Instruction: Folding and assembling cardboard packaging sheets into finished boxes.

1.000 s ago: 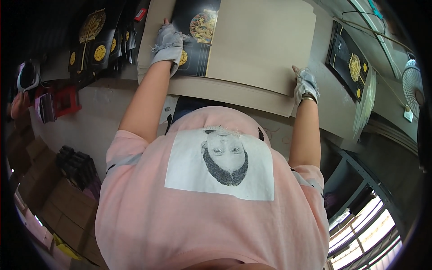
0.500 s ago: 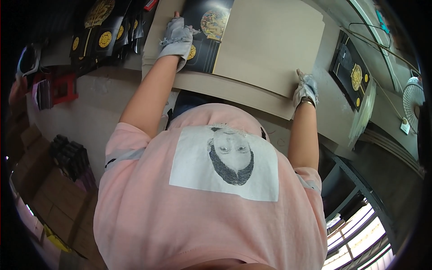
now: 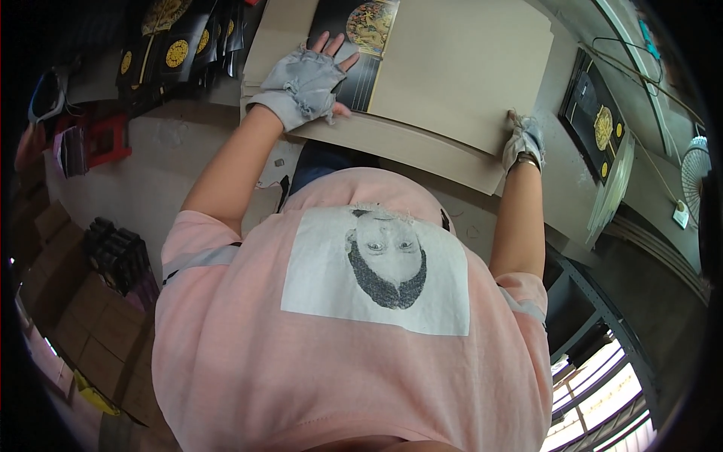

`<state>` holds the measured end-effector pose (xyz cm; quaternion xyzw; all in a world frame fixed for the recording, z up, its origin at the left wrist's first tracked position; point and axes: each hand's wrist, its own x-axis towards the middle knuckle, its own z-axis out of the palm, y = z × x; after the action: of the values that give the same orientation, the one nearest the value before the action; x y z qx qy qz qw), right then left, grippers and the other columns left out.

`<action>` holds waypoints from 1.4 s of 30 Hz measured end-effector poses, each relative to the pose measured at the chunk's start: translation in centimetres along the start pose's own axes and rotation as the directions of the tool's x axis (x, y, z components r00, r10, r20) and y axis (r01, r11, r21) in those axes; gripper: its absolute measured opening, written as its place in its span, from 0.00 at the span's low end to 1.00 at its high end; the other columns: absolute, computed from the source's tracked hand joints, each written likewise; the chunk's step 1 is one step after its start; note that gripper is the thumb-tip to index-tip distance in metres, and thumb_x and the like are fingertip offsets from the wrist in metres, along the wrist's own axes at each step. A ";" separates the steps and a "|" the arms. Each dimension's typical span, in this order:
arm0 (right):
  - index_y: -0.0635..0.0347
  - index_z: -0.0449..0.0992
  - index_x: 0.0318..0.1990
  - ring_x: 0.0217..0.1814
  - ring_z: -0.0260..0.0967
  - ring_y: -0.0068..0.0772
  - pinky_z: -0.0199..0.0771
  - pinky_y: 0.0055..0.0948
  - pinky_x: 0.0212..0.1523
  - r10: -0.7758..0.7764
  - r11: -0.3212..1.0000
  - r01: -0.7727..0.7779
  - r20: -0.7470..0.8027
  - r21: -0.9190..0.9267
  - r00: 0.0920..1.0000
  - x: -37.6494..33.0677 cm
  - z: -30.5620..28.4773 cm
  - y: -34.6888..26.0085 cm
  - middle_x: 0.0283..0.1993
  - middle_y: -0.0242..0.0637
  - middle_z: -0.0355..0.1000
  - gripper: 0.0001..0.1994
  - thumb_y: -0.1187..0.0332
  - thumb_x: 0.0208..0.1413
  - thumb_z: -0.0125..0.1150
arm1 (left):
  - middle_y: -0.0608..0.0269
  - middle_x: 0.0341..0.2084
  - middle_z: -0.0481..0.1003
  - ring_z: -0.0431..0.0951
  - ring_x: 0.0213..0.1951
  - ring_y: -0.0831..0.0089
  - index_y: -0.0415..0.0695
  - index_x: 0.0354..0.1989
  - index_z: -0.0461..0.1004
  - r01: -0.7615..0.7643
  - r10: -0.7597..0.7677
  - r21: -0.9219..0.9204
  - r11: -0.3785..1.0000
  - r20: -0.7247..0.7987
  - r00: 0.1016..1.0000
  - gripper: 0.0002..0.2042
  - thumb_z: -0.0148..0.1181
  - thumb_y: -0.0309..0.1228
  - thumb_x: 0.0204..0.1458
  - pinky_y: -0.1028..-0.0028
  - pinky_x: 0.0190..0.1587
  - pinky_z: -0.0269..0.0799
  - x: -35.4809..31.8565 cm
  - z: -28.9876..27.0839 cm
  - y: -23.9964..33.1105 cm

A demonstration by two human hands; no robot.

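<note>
My left hand (image 3: 305, 79), in a grey fingerless glove, lies flat with spread fingers on a black printed sheet with a gold round emblem (image 3: 360, 38). My right hand (image 3: 523, 142), also gloved, grips the near right edge of a plain brown cardboard sheet (image 3: 459, 68) that lies over the black sheet. Both sheets rest on a stack of brown cardboard (image 3: 422, 147) on the table. My pink shirt fills the lower half of the view.
Several black sheets with gold emblems (image 3: 177, 45) lie at the far left, another black one (image 3: 595, 120) at the right. A red stool (image 3: 109, 139) and brown boxes (image 3: 83, 324) stand on the floor at left. A fan (image 3: 697, 166) is at the right edge.
The cardboard stack and both hands sit lower and closer in the view; my left hand has flattened onto the black sheet, and my right hand stays on the cardboard's edge.
</note>
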<state>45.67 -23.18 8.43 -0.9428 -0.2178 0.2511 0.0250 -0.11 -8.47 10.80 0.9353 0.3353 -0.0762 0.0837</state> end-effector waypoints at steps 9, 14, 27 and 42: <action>0.62 0.80 0.53 0.55 0.77 0.58 0.77 0.43 0.54 -0.456 0.889 0.425 -0.428 -0.171 0.780 -2.6 1.2 -3.3 0.52 0.50 0.80 0.29 0.49 0.51 0.74 | 0.53 0.79 0.47 0.46 0.79 0.51 0.56 0.79 0.50 -0.018 0.015 0.039 0.999 0.084 0.996 0.55 0.70 0.62 0.43 0.49 0.77 0.47 -0.3 -1.2 0.3; 0.60 0.79 0.43 0.36 0.74 0.33 0.75 0.35 0.40 -0.425 0.620 0.046 0.286 0.784 0.859 -8.1 5.6 -12.7 0.39 0.37 0.79 0.16 0.54 0.63 0.65 | 0.54 0.79 0.46 0.46 0.79 0.52 0.56 0.79 0.48 -0.011 0.010 -0.041 0.999 -0.043 0.999 0.54 0.69 0.61 0.45 0.50 0.77 0.47 0.2 -0.1 0.8; 0.49 0.81 0.56 0.54 0.80 0.45 0.74 0.44 0.56 -0.646 0.651 0.730 0.354 -0.206 0.676 -7.3 11.6 -20.8 0.51 0.41 0.82 0.24 0.44 0.62 0.61 | 0.55 0.79 0.47 0.47 0.78 0.54 0.57 0.79 0.47 -0.003 0.002 -0.023 1.000 -0.029 1.000 0.54 0.67 0.64 0.46 0.51 0.77 0.45 1.1 0.8 1.0; 0.56 0.80 0.44 0.31 0.77 0.34 0.74 0.39 0.37 -0.542 0.806 0.589 0.465 0.053 0.700 -9.7 9.1 -20.5 0.31 0.36 0.79 0.17 0.52 0.63 0.59 | 0.56 0.78 0.52 0.49 0.78 0.52 0.67 0.76 0.58 0.025 -0.024 0.080 0.996 -0.015 1.000 0.43 0.58 0.68 0.52 0.49 0.77 0.45 1.2 0.6 1.7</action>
<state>25.57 -9.36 8.15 -0.7431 -0.5085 0.4350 0.0017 1.85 -9.14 10.12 0.9342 0.3440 -0.0841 0.0426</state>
